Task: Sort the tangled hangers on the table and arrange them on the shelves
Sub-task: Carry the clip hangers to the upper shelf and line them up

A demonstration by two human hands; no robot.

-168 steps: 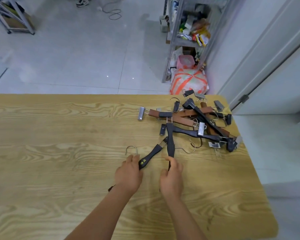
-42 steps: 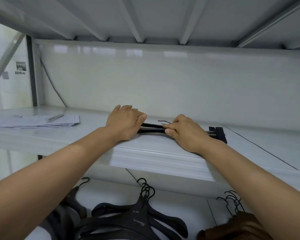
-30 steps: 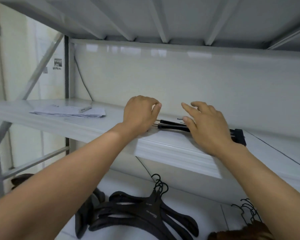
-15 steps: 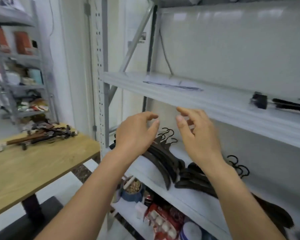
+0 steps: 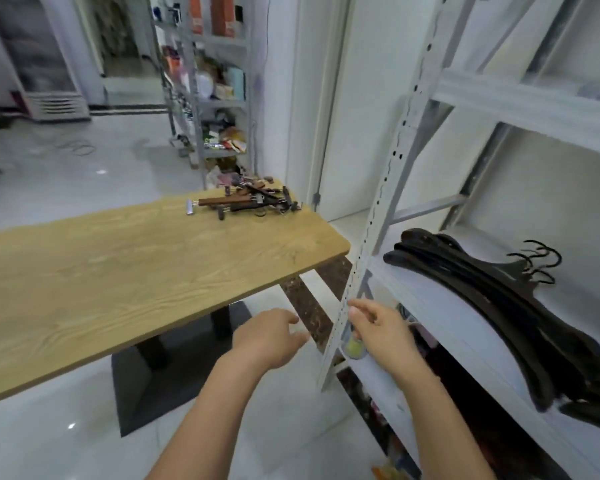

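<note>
Both hands have dropped away from the shelf since half a second ago, and the view has swung toward the wooden table [image 5: 125, 268]. Left hand [image 5: 269, 337] and right hand [image 5: 383, 329] hang empty below the table's near corner, fingers loosely spread and holding nothing; the right one sits just in front of the white shelf upright [image 5: 371, 237]. Tangled clip hangers [image 5: 245, 200] lie heaped at the table's far end. Right of the table, black hangers [image 5: 492, 299] lie stacked on a shelf [image 5: 440, 306].
</note>
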